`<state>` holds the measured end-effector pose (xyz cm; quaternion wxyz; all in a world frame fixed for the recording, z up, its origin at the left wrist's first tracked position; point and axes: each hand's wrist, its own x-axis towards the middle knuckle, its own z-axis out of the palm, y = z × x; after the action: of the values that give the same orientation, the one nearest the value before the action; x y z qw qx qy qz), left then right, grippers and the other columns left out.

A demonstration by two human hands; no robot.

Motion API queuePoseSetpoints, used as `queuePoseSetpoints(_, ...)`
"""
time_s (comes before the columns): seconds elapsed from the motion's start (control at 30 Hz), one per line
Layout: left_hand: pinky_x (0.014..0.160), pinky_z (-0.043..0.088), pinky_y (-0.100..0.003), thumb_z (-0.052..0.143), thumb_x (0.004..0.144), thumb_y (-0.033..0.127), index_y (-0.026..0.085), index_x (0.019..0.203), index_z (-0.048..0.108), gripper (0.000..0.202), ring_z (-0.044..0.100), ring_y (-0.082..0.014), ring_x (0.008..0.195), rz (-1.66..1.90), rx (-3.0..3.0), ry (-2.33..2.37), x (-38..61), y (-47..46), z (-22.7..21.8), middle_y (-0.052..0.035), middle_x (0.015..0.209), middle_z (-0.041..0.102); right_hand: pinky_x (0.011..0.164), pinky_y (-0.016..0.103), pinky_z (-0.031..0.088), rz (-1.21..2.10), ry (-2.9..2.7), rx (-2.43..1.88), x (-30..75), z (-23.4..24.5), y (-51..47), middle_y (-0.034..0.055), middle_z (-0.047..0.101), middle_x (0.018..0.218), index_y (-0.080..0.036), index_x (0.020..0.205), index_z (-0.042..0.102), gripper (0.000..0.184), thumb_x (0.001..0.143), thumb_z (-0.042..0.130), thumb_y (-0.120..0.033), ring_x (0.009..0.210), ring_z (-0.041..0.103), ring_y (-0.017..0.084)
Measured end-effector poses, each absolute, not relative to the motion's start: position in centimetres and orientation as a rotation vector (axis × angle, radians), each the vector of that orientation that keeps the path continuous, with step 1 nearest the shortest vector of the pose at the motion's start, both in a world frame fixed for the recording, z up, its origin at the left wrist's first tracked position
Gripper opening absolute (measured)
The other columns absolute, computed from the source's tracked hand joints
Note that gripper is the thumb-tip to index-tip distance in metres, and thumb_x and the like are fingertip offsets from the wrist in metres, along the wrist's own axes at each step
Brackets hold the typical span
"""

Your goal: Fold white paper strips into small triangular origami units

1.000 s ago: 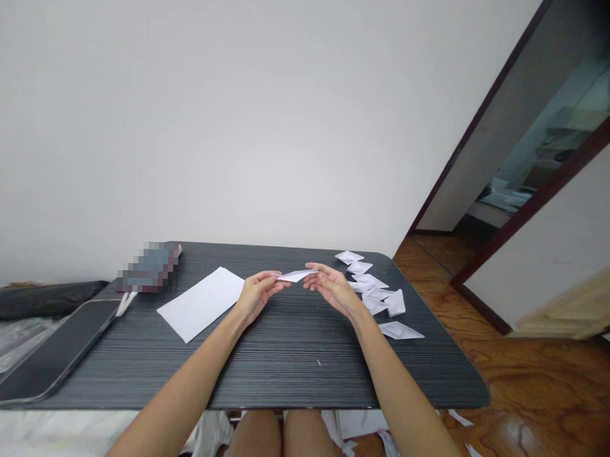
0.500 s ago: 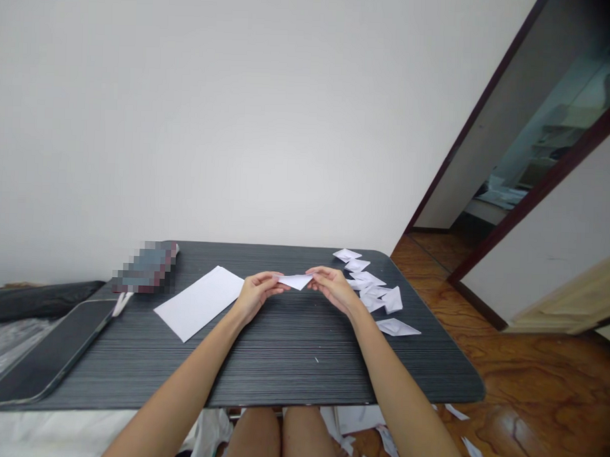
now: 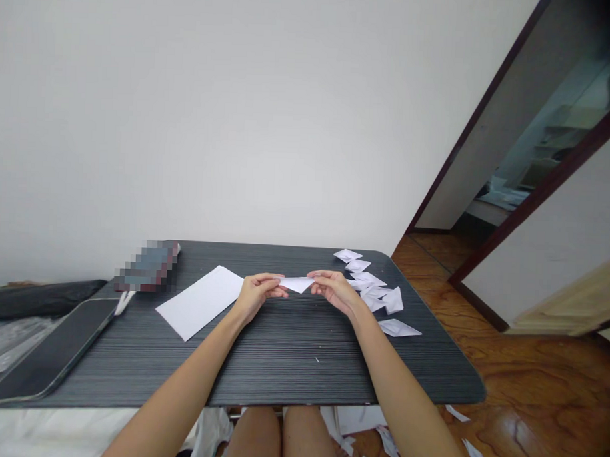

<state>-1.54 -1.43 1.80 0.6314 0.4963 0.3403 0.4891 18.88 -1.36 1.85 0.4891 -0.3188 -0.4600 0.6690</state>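
Note:
A small folded piece of white paper [image 3: 296, 285], pointed at its lower edge, is stretched between my two hands above the dark table [image 3: 290, 361]. My left hand [image 3: 256, 295] pinches its left end between thumb and fingers. The right end is pinched by my right hand [image 3: 333, 288]. To the left lie flat white paper sheets [image 3: 202, 303], partly behind my left hand. Several folded paper boats [image 3: 370, 284] rest beside and beyond my right hand, with one more paper boat [image 3: 399, 328] nearer me.
On the table's left lie a phone [image 3: 55, 346], a white cable [image 3: 124, 303] and a blurred-out object [image 3: 148, 266]. A white wall [image 3: 269, 120] rises behind the table. Paper scraps [image 3: 474, 454] are on the wooden floor [image 3: 539, 390], and a doorway opens at right.
Both hands and the folded paper have dipped very slightly. The paper's upper edge looks a little changed in tilt, and both hands keep their pinch.

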Motion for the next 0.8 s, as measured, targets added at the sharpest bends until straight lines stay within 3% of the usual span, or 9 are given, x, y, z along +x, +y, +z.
queuePoseSetpoints(0.13, 0.064, 0.050, -0.027, 0.063, 0.065, 0.024, 0.006, 0.077, 0.063, 0.021, 0.063, -0.0170, 0.061, 1.130, 1.084, 0.737, -1.55, -1.67, 2.15, -0.0107, 0.071, 0.067, 0.049, 0.011, 0.045, 1.690, -0.969, -0.784, 18.88, 2.10, -1.50, 0.0044, 0.065, 0.061, -0.010, 0.078, 0.065, 0.013, 0.066, 0.060, -0.012, 0.054, 0.059, 0.007)
queuePoseSetpoints(0.3, 0.077, 0.047, -0.032, 0.064, 0.065, 0.023, 0.007, 0.087, 0.063, 0.028, 0.063, -0.0199, 0.073, 1.140, 1.092, 0.638, -1.43, -2.04, 2.48, -0.0113, 0.078, 0.066, 0.051, 0.009, 0.047, 1.699, -0.897, -0.755, 18.93, 1.97, -1.38, 0.0039, 0.064, 0.062, -0.009, 0.076, 0.065, 0.012, 0.066, 0.060, -0.010, 0.055, 0.060, 0.007)
queuePoseSetpoints(0.6, 0.074, 0.047, -0.030, 0.064, 0.062, 0.017, 0.008, 0.070, 0.062, 0.012, 0.063, -0.0190, 0.070, 1.165, 1.068, 0.717, -1.38, -1.51, 1.74, -0.0091, 0.072, 0.066, 0.055, 0.011, 0.047, 1.682, -1.040, -0.702, 18.74, 1.87, -1.57, 0.0034, 0.065, 0.061, -0.010, 0.078, 0.065, 0.012, 0.067, 0.061, -0.013, 0.055, 0.059, 0.006)
queuePoseSetpoints(0.8, 0.081, 0.044, -0.033, 0.064, 0.062, 0.022, 0.008, 0.082, 0.064, 0.024, 0.062, -0.0187, 0.077, 1.277, 1.131, 0.748, -1.17, -1.63, 1.81, -0.0097, 0.075, 0.067, 0.064, 0.016, 0.050, 1.643, -0.985, -0.727, 18.77, 1.76, -1.58, 0.0057, 0.066, 0.075, -0.012, 0.082, 0.064, 0.018, 0.064, 0.063, -0.014, 0.070, 0.062, 0.011)
